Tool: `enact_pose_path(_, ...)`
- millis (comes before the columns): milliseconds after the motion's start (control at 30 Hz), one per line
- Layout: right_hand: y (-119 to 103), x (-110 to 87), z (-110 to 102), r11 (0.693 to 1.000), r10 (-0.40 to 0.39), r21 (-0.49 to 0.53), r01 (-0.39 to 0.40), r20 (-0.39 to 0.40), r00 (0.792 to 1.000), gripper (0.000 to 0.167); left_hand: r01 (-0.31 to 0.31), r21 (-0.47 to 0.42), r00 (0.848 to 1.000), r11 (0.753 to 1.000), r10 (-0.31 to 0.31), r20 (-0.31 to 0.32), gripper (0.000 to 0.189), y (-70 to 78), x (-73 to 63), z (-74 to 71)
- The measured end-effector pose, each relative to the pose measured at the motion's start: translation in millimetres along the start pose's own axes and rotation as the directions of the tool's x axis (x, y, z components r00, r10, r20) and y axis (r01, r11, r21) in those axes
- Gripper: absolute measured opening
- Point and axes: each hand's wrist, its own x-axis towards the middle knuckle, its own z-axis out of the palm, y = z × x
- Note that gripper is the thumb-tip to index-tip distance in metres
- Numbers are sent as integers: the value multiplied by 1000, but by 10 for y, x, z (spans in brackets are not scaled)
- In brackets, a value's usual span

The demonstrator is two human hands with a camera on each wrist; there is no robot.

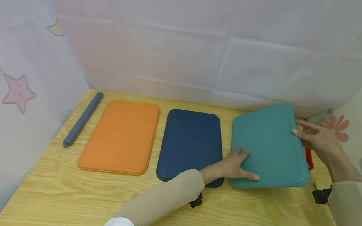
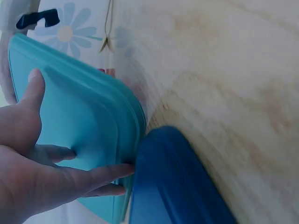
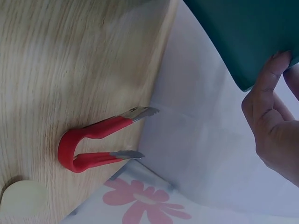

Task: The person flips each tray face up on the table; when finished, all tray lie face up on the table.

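A teal cutting board (image 1: 268, 141) with rounded corners tilts up at its right side, over the right part of the table. My right hand (image 1: 325, 144) pinches its right edge between thumb and fingers; the right wrist view also shows that hand (image 3: 275, 112) at the board's edge (image 3: 247, 37). Spread fingers of my left hand (image 1: 234, 166) rest on the board's lower left part. In the left wrist view, those fingertips (image 2: 124, 169) lie along the teal rim, close beside the navy cutting board (image 2: 163, 172).
The navy board (image 1: 190, 142) lies mid-table, partly under my left forearm. An orange board (image 1: 121, 135) and a grey-blue rod (image 1: 83, 120) lie left. Red-handled tongs (image 3: 88, 144) and a pale round piece (image 3: 23, 200) lie at the right edge. Curtains border the table.
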Motion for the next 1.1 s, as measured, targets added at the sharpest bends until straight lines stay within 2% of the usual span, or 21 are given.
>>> enact_pose_path(267,-110,-49,42,999,24,-36,-25,-33,999,85,-32,85,999,996,32,3,108,102,-203,68)
enact_pose_path(467,-204,-91,81,999,35,-15,-36,-27,999,88,-49,43,998,998,50,-36,105,89,-264,133)
enact_pose_path(633,-272,-117,97,999,4,46,-3,-4,1000,85,-75,49,996,996,77,-47,101,97,-305,147)
enact_pose_path(833,-378,-121,130,994,-10,110,8,20,1000,82,-139,99,988,985,145,-55,95,128,-350,140)
enact_pose_path(1100,-541,-119,184,964,-8,264,-6,51,999,80,-219,118,970,969,229,-84,94,167,-410,121)
